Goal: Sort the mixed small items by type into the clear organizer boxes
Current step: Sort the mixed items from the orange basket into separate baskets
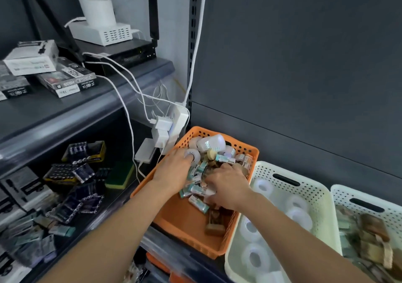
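Mixed small items (199, 189) lie heaped in the orange basket (174, 215), left of the white basket (313, 185) holding sorted tape rolls (298, 216). Left hand (171, 172) hooks a stray tape roll (193, 155), probably bound there. Right hand (228, 188) digs curled into the heap; whether it grips anything is unclear.

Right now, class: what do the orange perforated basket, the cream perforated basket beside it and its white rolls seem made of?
Orange perforated basket: apparently moulded plastic, matt; uniform colour, hole grid. Cream perforated basket: same plastic, slight sheen, moulded handle slot. White rolls: probably translucent tape; milky, hollow cores.
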`<state>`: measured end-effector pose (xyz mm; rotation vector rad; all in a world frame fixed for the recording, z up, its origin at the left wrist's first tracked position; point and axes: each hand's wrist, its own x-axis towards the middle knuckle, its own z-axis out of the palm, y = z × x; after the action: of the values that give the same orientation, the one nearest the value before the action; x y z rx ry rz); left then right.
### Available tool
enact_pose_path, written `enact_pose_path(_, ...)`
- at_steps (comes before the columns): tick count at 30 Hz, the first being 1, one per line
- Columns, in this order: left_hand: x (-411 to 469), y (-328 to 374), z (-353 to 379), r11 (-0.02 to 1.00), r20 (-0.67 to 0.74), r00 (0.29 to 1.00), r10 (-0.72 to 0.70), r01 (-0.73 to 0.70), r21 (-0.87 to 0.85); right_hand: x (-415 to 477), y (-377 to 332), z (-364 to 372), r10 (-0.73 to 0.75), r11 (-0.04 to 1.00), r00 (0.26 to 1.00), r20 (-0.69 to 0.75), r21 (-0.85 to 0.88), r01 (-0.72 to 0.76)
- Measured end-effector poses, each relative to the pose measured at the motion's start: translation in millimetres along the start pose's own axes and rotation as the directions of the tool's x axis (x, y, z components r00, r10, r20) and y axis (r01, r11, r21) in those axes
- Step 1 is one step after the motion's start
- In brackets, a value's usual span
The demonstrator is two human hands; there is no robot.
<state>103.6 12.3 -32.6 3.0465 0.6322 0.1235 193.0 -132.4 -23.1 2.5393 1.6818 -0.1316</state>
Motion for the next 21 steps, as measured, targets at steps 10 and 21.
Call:
enact_pose_path(10,40,-2,6,0.995,-0.06,0.995,0.082,-0.085,-0.049,13,7,-14,0.048,0.976,0.999,0.015,0.214,-0.05)
enact_pose_path(21,31,-1,-23,0.793,-0.073,0.997,0.019,-0.06,-0.607,-12,8,-19,0.505,0.685,0.796,-0.335,0.716,-0.134)
